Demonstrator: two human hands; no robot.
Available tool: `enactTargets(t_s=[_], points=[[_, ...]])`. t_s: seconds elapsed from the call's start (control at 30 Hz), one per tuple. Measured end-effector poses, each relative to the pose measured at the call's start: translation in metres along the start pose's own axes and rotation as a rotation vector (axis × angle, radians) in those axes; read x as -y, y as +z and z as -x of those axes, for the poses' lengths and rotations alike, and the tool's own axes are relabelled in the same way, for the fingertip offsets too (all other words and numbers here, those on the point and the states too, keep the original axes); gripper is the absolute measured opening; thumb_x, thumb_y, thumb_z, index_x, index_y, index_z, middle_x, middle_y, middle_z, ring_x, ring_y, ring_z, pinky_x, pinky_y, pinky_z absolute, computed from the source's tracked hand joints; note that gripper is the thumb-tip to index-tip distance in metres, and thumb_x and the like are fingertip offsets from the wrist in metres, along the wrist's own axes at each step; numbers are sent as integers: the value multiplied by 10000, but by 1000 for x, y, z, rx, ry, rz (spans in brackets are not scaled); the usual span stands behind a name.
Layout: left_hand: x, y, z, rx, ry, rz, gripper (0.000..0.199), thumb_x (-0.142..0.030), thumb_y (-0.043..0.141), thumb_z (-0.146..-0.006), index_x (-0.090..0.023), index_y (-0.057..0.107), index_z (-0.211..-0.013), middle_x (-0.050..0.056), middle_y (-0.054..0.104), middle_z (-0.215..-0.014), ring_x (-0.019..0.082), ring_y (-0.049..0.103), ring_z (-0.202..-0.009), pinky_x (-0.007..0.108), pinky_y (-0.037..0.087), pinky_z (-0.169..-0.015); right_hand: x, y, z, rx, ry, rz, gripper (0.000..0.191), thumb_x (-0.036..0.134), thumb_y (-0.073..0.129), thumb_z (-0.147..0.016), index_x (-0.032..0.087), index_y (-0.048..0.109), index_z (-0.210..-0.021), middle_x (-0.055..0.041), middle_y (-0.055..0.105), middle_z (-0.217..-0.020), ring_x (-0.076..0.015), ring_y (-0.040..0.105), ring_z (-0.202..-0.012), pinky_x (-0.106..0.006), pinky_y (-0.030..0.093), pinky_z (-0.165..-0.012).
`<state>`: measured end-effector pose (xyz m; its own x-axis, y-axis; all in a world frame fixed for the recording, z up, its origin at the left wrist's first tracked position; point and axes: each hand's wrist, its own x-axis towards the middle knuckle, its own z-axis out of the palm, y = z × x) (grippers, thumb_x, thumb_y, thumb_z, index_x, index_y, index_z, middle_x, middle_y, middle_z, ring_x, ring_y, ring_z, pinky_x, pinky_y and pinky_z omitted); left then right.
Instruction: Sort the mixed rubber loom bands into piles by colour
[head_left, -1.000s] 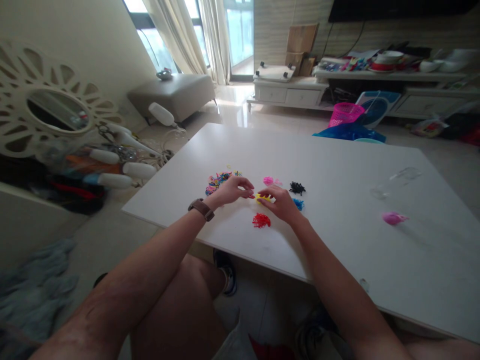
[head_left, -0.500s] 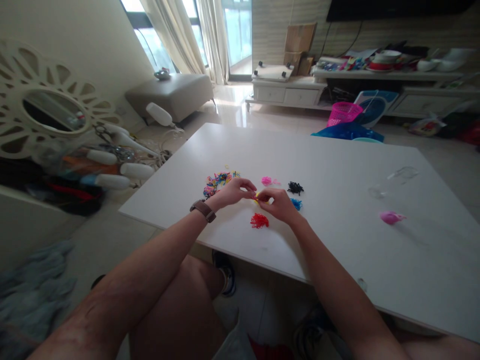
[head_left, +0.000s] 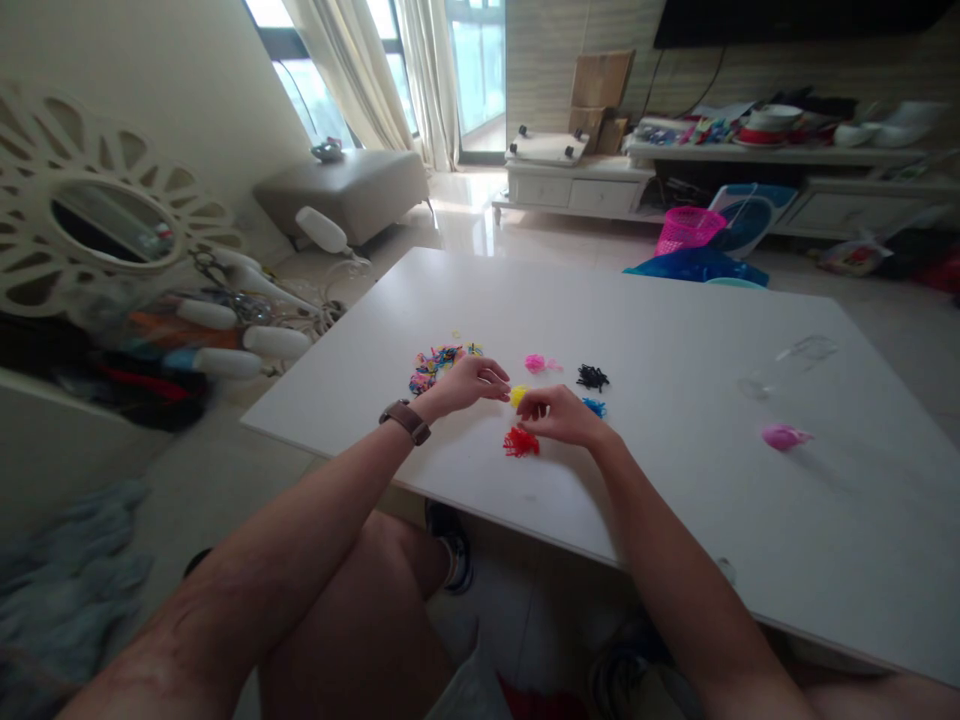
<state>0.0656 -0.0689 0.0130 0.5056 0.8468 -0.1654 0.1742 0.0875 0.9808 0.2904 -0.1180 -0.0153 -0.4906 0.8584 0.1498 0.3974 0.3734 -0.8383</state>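
Yellow rubber bands (head_left: 518, 397) lie just beside our left hand (head_left: 474, 382), its fingers parted; red rubber bands (head_left: 519, 443) lie just beside our curled right hand (head_left: 562, 413); whether it pinches one, we cannot tell.

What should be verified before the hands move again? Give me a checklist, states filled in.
1. Red pile apart from the yellow pile: ok, bare table shows between their visible parts.
2. Pink pile apart from the black pile: ok.
3. Mixed pile fully in view: not ok, the left hand hides part.
4. Right hand off the red pile: cannot tell, it is right by the far edge.
5. Right hand free of any small piece: cannot tell, too blurred.
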Motion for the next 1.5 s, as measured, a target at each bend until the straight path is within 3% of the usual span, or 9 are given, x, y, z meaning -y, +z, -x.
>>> enactTargets(t_s=[0.13, 0.3, 0.53, 0.73, 0.87, 1.0, 1.17, 1.33, 1.5], points=[[-1, 4, 0, 23, 10, -37, 255, -236, 876, -735, -104, 721, -889, 129, 787, -801, 227, 776, -804, 350, 610, -795, 2, 3, -5, -227, -50, -6, 138, 269, 746, -820, 185, 738, -929, -19, 713, -792, -138, 635, -692, -261, 502, -648], [0, 7, -1, 67, 22, -17, 326, -288, 885, -729, -113, 709, -940, 137, 795, -830, 232, 774, -824, 351, 599, -802, -1, 6, -7, -244, -120, 8, 177, 254, 695, -885, 210, 763, -1042, -42, 752, -905, -144, 661, -721, -286, 532, -712], [-3, 10, -1, 122, 7, -15, 302, -288, 858, -761, -115, 704, -954, 147, 795, -848, 234, 775, -839, 349, 588, -810, 1, 4, -7, -295, -95, 48, 95, 272, 705, -878, 204, 762, -842, -29, 737, -801, -151, 636, -683, -287, 512, -680], [-6, 8, -8, 0, 22, -149, 144, -145, 781, -784, -115, 698, -898, 131, 786, -831, 225, 773, -827, 298, 572, -742, -5, -2, -7, -501, -62, 158, 100, 257, 673, -877, 203, 728, -813, -37, 726, -800, -164, 634, -694, -294, 513, -695], [-7, -10, -16, -227, 9, -386, 94, -122, 730, -781, -127, 700, -870, 83, 758, -744, 200, 753, -715, 252, 529, -639, -27, -15, -10, -615, 46, 263, 109, 274, 676, -879, 191, 729, -833, -54, 727, -814, -177, 635, -696, -307, 504, -716], [-4, -38, -18, -485, -77, -473, 64, -162, 696, -774, -136, 721, -826, 73, 753, -743, 187, 736, -710, 240, 512, -624, -47, -29, -25, -551, 192, 395, 106, 261, 691, -865, 184, 741, -813, -53, 726, -785, -187, 637, -718, -306, 477, -726], [7, -69, -13, -746, -157, -481, 143, -173, 674, -737, -138, 751, -853, 109, 773, -814, 218, 732, -778, 259, 508, -623, -53, -38, -49, -450, 262, 556, 114, 236, 672, -880, 178, 762, -841, -71, 748, -860, -190, 644, -776, -299, 457, -758], [18, -82, -10, -778, -182, -404, 161, -166, 659, -719, -146, 749, -851, 122, 783, -882, 221, 740, -790, 267, 524, -652, -54, -45, -66, -355, 334, 668, 142, 268, 696, -873, 161, 781, -912, -105, 759, -947, -208, 662, -850, -299, 460, -784], [22, -86, -8, -754, -171, -370, 158, -187, 671, -713, -152, 745, -848, 117, 779, -869, 218, 742, -767, 264, 523, -639, -44, -35, -90, -295, 259, 697, 148, 254, 677, -886, 156, 782, -921, -108, 763, -966, -202, 668, -878, -290, 471, -805]])
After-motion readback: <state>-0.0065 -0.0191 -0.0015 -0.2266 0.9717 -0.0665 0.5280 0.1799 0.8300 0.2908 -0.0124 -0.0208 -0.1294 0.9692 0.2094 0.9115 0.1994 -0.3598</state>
